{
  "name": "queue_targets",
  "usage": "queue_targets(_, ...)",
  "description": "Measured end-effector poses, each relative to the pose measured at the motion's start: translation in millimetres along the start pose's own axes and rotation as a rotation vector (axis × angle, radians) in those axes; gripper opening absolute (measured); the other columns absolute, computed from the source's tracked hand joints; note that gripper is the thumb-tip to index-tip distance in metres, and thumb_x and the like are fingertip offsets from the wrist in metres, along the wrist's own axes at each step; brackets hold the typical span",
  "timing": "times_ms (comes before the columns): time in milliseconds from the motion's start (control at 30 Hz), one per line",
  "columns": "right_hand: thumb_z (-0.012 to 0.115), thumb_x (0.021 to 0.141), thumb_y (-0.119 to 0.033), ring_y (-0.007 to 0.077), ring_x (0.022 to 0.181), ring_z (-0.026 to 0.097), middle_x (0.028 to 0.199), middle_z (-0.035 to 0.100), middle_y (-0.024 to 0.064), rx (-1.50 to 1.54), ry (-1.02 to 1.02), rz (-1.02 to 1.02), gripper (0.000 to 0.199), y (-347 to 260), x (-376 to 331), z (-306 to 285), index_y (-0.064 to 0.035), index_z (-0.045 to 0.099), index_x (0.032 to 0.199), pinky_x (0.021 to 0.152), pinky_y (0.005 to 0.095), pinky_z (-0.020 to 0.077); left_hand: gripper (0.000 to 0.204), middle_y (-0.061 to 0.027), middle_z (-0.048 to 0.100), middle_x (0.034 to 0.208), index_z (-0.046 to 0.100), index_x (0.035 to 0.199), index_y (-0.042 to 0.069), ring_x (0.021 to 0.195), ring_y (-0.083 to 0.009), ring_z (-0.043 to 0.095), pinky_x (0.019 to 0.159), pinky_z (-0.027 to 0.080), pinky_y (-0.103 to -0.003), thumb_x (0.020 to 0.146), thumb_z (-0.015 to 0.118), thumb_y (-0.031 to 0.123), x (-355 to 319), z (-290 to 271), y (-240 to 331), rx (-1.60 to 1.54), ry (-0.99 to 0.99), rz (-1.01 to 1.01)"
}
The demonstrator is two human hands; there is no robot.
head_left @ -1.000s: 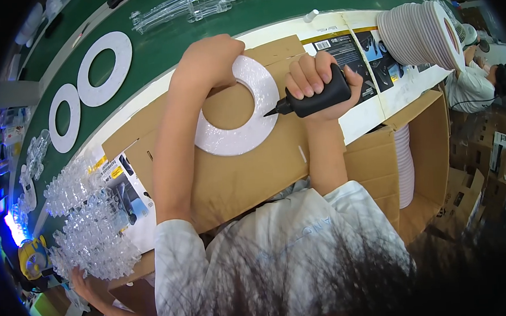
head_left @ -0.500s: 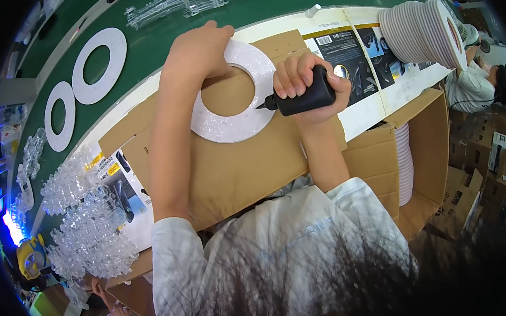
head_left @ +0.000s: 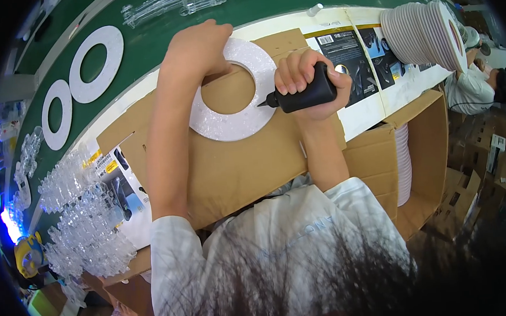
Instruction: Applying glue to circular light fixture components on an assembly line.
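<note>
A flat white ring with a speckled, shiny surface (head_left: 227, 126) lies on a brown cardboard sheet (head_left: 248, 170) in front of me. My left hand (head_left: 198, 49) reaches over its far left side, the fingers bent down onto the ring's inner edge and holding it. In my right hand (head_left: 305, 72) is a black squeeze bottle (head_left: 308, 93), tipped sideways with the fingers wrapped round it. Its pointed nozzle aims left, at the right part of the ring. Whether the tip touches the surface I cannot tell, and no liquid can be made out.
Two more white rings (head_left: 110, 71) lie on the green table (head_left: 145, 45) at left. Clear plastic parts (head_left: 87, 225) are heaped at near left. A stack of rings (head_left: 418, 38) rests on its side at right, above an open carton (head_left: 424, 175). A small white cap (head_left: 315, 10) stands behind.
Very little differs. The whole view has shifted slightly, and the bottle's nozzle stays over the right part of the ring while my left hand keeps its place.
</note>
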State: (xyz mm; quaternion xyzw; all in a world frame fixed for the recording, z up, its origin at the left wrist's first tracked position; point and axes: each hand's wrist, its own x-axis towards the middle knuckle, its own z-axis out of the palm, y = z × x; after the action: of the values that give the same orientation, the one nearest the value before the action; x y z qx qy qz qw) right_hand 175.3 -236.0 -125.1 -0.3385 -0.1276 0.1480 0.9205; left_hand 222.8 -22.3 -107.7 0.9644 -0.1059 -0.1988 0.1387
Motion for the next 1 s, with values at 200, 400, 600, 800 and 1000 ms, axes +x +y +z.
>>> queue_targets(200,0.048,0.086,-0.043,0.0170,0.062,0.043,0.067,0.044,0.0035,0.192,-0.083,0.063,0.037,5.5,-3.1,5.4,-0.0085,0.043,0.073,0.060,0.0317,0.0409,0.048,-0.0126,0.067,0.108,0.067,0.107,0.007,0.100,-0.0311,0.068,0.082,0.057,-0.041,0.066,0.082,0.024,2.7,4.3,-2.1,-0.018,0.040,0.014)
queue_targets(400,0.048,0.084,-0.041,0.0166,0.062,0.043,0.066,0.044,0.0034,0.119,-0.068,0.050,0.035,7.9,-7.0,6.8,-0.0084,0.043,0.072,0.059,0.0315,0.0407,0.043,-0.0137,0.068,0.104,0.068,0.104,0.005,0.095,-0.0319,0.069,0.079,0.058,-0.041,0.065,0.081,0.020,4.4,3.0,-0.6,-0.004,0.042,0.019)
queue_targets(600,0.047,0.084,-0.040,0.0166,0.061,0.043,0.066,0.044,0.0036,0.105,-0.064,0.050,0.034,12.9,-7.4,5.1,-0.0078,0.043,0.072,0.058,0.0314,0.0410,0.045,-0.0132,0.069,0.105,0.067,0.106,0.005,0.097,-0.0320,0.069,0.080,0.058,-0.041,0.067,0.082,0.023,2.3,3.6,-2.1,-0.010,0.056,0.016)
queue_targets(800,0.047,0.083,-0.040,0.0167,0.061,0.043,0.065,0.044,0.0036,0.074,-0.052,0.054,0.034,11.9,-7.5,3.3,-0.0073,0.043,0.072,0.058,0.0313,0.0410,0.062,-0.0117,0.064,0.115,0.061,0.129,0.013,0.104,-0.0313,0.064,0.088,0.053,-0.042,0.073,0.081,0.030,4.2,-3.8,1.1,-0.054,-0.047,-0.017)
queue_targets(1000,0.046,0.085,-0.040,0.0176,0.062,0.044,0.066,0.044,0.0044,0.066,-0.073,0.052,0.036,13.0,-5.2,3.7,-0.0070,0.043,0.073,0.059,0.0315,0.0410,0.033,-0.0128,0.066,0.102,0.069,0.105,0.008,0.093,-0.0324,0.065,0.079,0.053,-0.043,0.087,0.069,0.035,16.8,9.8,-13.6,0.072,0.284,0.181)
